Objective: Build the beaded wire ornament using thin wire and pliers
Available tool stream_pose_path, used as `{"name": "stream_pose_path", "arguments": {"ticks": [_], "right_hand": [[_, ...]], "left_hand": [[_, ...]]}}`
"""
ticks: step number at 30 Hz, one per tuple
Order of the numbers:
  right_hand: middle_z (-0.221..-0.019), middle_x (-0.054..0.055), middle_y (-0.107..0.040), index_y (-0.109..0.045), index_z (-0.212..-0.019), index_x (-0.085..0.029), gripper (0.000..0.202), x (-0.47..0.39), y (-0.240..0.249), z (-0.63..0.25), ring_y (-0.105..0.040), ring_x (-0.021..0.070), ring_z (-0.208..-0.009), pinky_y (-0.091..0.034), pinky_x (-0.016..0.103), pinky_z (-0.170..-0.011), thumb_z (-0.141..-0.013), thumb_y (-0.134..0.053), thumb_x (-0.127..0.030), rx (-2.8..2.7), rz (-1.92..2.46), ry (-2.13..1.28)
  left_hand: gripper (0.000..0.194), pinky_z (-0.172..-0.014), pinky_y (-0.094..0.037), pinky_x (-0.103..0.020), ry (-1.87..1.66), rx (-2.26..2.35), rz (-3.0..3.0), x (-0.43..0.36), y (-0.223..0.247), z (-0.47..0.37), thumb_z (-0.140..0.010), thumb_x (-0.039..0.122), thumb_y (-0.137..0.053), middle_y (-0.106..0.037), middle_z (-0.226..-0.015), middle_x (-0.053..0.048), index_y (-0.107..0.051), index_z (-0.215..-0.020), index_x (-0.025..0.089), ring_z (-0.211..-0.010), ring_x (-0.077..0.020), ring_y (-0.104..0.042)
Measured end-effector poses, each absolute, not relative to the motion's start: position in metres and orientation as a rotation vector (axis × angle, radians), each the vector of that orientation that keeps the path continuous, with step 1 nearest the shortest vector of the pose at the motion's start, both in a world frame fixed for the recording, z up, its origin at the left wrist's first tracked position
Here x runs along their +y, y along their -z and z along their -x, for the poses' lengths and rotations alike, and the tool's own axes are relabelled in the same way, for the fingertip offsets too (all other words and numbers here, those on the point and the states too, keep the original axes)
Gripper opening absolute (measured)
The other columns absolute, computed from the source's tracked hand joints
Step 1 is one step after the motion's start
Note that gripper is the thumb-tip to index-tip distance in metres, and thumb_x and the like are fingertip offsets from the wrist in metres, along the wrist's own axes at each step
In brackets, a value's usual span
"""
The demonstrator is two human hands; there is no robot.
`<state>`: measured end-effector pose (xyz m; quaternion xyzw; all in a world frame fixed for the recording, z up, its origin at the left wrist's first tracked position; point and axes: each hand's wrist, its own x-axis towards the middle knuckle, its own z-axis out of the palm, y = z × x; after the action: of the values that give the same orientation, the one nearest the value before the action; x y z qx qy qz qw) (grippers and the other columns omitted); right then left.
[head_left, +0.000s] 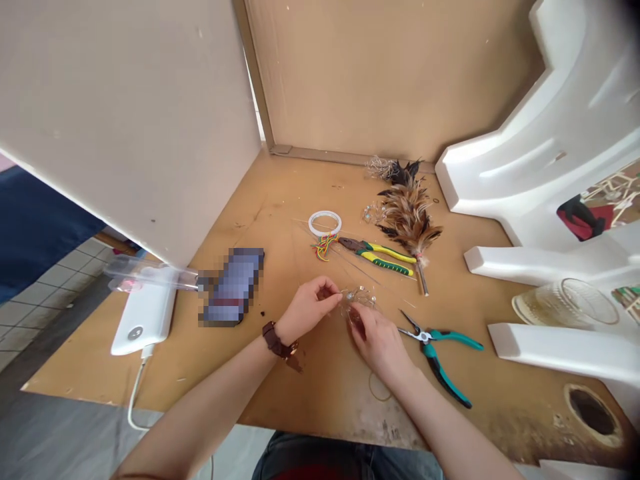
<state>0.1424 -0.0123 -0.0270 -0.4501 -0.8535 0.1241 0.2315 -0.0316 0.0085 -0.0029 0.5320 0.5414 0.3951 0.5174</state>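
Pinches wire ornament (361,293) with left hand (307,309) and right hand (381,339) toward front edge of tabletop (323,397), likely for steadiness; has teal pliers (425,337) handy.

Wirework (361,293) at five o'clock is showing silver; plier handles (441,373) at four, teal and black; feathers (407,208) at two are showing mottled brown-black.

Two hands (306,312) (381,339) (one watch (274,340)), two pliers (367,251) (425,337), one feather duster (407,212)
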Motion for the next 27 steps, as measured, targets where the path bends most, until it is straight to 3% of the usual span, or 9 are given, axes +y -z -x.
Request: {"name": "stream_pose_path", "arguments": {"ticks": [8,12,19,27], "right_hand": [[-0.091,0.007,-0.063,-0.054,-0.103,-0.018,0.023,-0.011,0.027,-0.144,-0.06,0.0155,-0.077,-0.045,0.025,-0.063,-0.086,-0.04,-0.016,-2.377,1.232,-0.275],[-0.089,0.004,-0.062,-0.052,-0.108,-0.02,0.024,-0.013,0.027,-0.143,-0.06,0.0143,-0.073,-0.042,0.023,-0.058,-0.087,-0.041,-0.018,-2.415,1.265,-0.219],[-0.075,0.001,-0.057,-0.055,-0.099,-0.022,0.017,-0.02,0.026,-0.134,-0.055,0.011,-0.059,-0.033,0.021,-0.05,-0.089,-0.04,-0.022,-2.505,1.224,-0.035],[-0.069,0.001,-0.054,-0.056,-0.087,-0.02,0.013,-0.025,0.037,-0.129,-0.05,0.0093,-0.054,-0.029,0.021,-0.049,-0.087,-0.043,-0.02,-2.541,1.15,0.065]], "left_hand": [[0.023,-0.05,-0.046,-0.02,-1.016,1.131,-1.037,0.008,-0.006,0.031,-0.071,0.032,-0.064,-0.063,-0.069,-0.003,-0.051,-0.073,0.014,-0.065,-0.014,-0.062],[0.022,-0.047,-0.045,-0.018,-1.005,1.112,-0.995,0.009,-0.005,0.033,-0.069,0.03,-0.067,-0.063,-0.065,-0.002,-0.054,-0.073,0.013,-0.062,-0.0127,-0.061],[0.02,-0.059,-0.05,-0.018,-0.92,0.981,-0.633,0.008,-0.008,0.035,-0.068,0.024,-0.069,-0.067,-0.078,-0.005,-0.057,-0.077,0.012,-0.068,-0.0115,-0.064],[0.022,-0.05,-0.046,-0.018,-0.922,1.077,-1.051,-0.004,-0.02,0.027,-0.078,0.035,-0.056,-0.06,-0.076,-0.002,-0.045,-0.078,0.016,-0.067,-0.013,-0.063]]}}
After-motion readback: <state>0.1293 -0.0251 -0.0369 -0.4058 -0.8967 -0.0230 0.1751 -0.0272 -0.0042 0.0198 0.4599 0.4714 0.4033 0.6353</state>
